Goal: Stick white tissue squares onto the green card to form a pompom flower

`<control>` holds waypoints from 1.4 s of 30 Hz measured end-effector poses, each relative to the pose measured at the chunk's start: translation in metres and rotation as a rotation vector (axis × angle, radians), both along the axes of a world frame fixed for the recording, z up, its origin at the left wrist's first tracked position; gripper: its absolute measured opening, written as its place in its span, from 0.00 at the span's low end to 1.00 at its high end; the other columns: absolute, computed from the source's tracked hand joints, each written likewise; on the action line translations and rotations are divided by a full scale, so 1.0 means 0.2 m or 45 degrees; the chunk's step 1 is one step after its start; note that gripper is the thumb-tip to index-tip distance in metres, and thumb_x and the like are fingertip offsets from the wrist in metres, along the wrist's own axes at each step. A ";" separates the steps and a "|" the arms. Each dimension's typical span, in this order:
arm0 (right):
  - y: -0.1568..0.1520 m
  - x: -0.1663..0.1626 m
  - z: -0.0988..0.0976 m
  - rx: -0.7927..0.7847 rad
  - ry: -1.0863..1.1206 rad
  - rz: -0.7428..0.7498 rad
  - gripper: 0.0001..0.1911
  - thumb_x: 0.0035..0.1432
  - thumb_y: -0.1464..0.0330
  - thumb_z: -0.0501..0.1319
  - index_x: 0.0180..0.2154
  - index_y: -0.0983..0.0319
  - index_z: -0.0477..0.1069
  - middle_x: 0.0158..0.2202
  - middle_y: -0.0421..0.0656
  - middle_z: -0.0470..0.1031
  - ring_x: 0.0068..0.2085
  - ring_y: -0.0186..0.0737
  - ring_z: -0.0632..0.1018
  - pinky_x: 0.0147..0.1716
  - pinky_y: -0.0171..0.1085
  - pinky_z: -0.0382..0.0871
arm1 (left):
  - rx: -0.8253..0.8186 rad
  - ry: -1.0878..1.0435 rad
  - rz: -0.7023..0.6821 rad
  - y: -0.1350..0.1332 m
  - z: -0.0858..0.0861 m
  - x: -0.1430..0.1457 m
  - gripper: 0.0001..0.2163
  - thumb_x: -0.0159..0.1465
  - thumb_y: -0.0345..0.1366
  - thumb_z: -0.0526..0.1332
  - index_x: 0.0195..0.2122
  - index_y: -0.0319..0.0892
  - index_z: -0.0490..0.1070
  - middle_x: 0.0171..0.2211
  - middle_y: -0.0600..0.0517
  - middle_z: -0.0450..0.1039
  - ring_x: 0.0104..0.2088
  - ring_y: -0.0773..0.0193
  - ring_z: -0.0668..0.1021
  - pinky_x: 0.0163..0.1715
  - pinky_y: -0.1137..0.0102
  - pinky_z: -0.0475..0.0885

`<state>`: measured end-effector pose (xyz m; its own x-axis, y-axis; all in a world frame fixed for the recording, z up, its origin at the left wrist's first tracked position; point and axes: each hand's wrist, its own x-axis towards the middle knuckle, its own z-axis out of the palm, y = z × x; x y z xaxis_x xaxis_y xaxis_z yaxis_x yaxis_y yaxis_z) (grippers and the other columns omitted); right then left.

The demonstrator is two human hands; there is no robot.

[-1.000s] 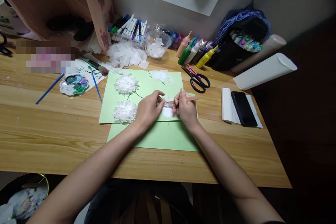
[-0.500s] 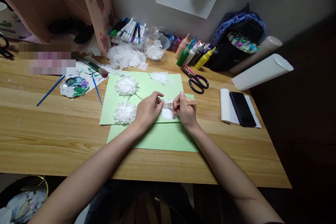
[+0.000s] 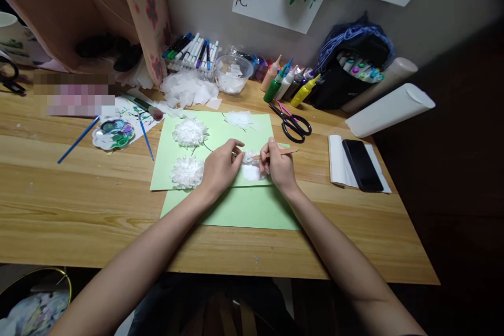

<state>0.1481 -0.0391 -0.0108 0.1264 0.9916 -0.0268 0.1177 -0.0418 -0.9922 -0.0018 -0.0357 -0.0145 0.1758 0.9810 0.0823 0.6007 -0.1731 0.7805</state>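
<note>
My right hand (image 3: pixel 280 167) grips a thin orange-brown wooden craft stick (image 3: pixel 289 151). The stick's tip touches a partly covered white paper flower (image 3: pixel 249 157) on the light green paper (image 3: pixel 220 122). My left hand (image 3: pixel 223 165) rests on the sheet, its thumb and fingers closed at the flower's left edge; the fingertips are partly hidden. Below the petals shows a smooth white round patch (image 3: pixel 252 171). Two full, ruffled white paper flowers (image 3: pixel 190 132) lie left of my left hand. A flatter white paper piece (image 3: pixel 238 118) is near the sheet's top edge.
Behind the sheet are loose white tissue pieces (image 3: pixel 191 89), a clear bowl (image 3: pixel 234 74), markers (image 3: pixel 192 51) and paint bottles (image 3: pixel 302 92). Black scissors (image 3: pixel 293 126) lie to the right, a phone (image 3: pixel 362 165) farther right. A paint palette (image 3: pixel 113 134) and brushes (image 3: pixel 79 139) sit left.
The view has tilted up slightly, so the scene sits a little lower. Both hands keep nearly the same place at the flower, and the stick stays in my right hand.
</note>
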 end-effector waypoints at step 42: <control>0.04 0.06 -0.09 -0.001 0.825 -0.250 0.24 0.57 0.49 0.51 0.21 0.60 0.59 0.11 0.36 0.62 0.13 0.27 0.58 0.13 0.28 0.48 | 0.100 0.394 0.229 0.57 0.22 -0.13 0.07 0.61 0.33 0.57 0.35 0.41 0.73 0.39 0.46 0.77 0.41 0.58 0.76 0.41 0.67 0.68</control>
